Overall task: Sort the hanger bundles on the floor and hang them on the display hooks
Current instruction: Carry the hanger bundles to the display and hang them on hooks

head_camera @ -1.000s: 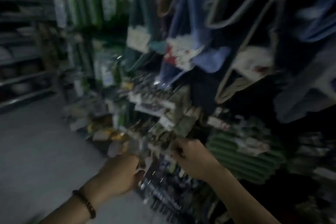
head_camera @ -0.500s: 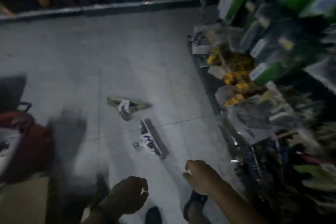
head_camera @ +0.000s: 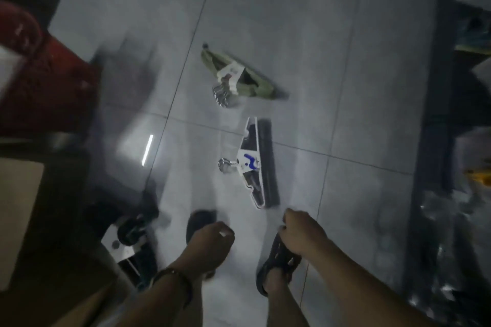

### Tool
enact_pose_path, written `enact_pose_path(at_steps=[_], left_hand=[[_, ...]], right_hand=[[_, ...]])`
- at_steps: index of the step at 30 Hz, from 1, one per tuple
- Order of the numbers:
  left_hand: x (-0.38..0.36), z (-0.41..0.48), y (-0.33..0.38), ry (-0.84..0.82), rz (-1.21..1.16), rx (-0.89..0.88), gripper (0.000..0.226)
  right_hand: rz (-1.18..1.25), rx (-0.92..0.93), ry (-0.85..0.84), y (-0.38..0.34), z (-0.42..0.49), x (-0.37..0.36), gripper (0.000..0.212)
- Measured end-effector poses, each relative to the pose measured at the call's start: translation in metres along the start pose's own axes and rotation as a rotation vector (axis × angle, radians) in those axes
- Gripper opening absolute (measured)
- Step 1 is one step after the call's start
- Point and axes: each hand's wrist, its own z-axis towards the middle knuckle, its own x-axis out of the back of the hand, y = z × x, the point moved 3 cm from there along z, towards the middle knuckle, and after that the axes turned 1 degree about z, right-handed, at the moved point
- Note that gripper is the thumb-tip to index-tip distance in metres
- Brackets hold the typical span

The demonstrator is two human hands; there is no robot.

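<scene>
Two hanger bundles lie on the grey tiled floor. The green hanger bundle (head_camera: 240, 77) with a white label and metal hooks is farther away. The black-and-white hanger bundle (head_camera: 256, 164) with a blue-marked label lies closer, just ahead of my feet. My left hand (head_camera: 210, 243) hangs low with loosely curled fingers and holds nothing. My right hand (head_camera: 300, 231) is also empty, fingers loosely curled, just below the near end of the black-and-white bundle without touching it.
A red bag (head_camera: 39, 74) and a cardboard box (head_camera: 18, 215) sit at the left, with a cart wheel (head_camera: 131, 231) beside them. The dark display rack (head_camera: 457, 141) with packaged goods runs down the right edge. My sandalled feet (head_camera: 279, 260) stand on the tiles.
The view has swung from the display rack down to the floor. Both hands let go of the rack goods and dropped low; the two bundles on the floor are closer.
</scene>
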Motion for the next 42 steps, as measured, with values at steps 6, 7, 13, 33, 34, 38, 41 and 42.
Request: enact_pose_path(at_steps=[6,7,13,33,34,38,41,42], left_hand=[[-0.063,0.147,-0.032,-0.086,-0.195,0.149,0.022],[-0.071,0.168,-0.035,-0.069,-0.269,0.175,0.023],[-0.119,0.277,-0.034,0.011,-0.571,0.307,0.054],[-0.111,0.328,-0.028,0.16,-0.438,0.245,0.045],[-0.104,0.318,-0.029,0.241,-0.316,0.273,0.058],[-0.057,0.264,0.002,0.506,-0.556,0.463,0.098],[-0.026,0.239,0.043,0.326,-1.074,0.444,0.123],[-0.016,0.231,0.06,0.207,-1.25,0.378,0.132]], right_hand=[[-0.272,0.15,0.047,-0.026,0.168,-0.008,0.034],[-0.321,0.209,0.112,-0.039,0.197,-0.003,0.04],[-0.732,0.552,0.307,-0.121,0.357,0.034,0.058],[-1.081,0.375,0.149,-0.083,0.38,0.055,0.024],[-1.022,0.34,0.177,-0.069,0.366,0.063,0.026],[-0.677,0.074,0.294,-0.02,0.296,0.088,0.025],[-0.344,-0.065,0.383,-0.006,0.234,0.106,0.02],[-0.246,-0.09,0.405,-0.007,0.211,0.112,0.019]])
